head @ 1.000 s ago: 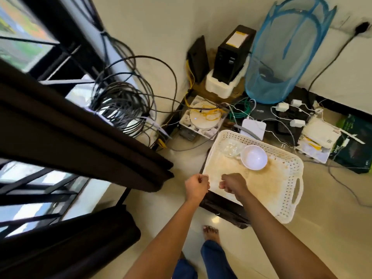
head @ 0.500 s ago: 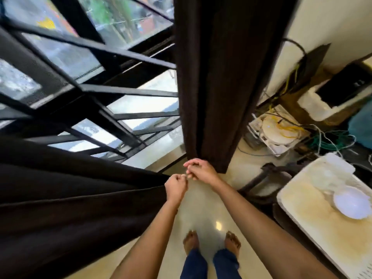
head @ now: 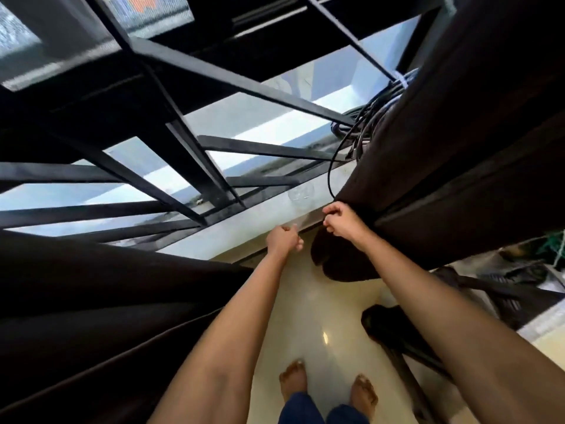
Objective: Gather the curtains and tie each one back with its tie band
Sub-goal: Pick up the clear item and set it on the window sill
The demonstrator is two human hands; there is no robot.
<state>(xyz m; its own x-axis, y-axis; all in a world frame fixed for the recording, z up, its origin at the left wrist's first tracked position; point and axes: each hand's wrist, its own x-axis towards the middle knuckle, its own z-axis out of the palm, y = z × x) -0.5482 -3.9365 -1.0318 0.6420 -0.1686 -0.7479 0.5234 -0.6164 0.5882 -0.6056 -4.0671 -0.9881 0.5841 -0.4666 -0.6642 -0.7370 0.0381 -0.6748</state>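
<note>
Two dark brown curtains hang before a barred window. The right curtain (head: 458, 142) fills the upper right, its lower end drooping to the floor. My right hand (head: 341, 223) grips that curtain's left edge near its bottom corner, fingers curled into the cloth. My left hand (head: 282, 240) hovers just left of it, over the sill's front edge, with fingers curled into a fist and nothing visible in it. The left curtain (head: 91, 307) lies bunched along the lower left, untouched. I see no tie band.
A black window grille (head: 195, 154) stands behind a pale sill (head: 244, 228). Coiled black cables (head: 367, 117) hang beside the right curtain. A dark stool or stand (head: 397, 335) sits right of my bare feet (head: 327, 390) on the glossy floor.
My view swung left from the tray and cables to the window. Both hands rose and moved apart; my right hand has taken hold of the right curtain's edge.
</note>
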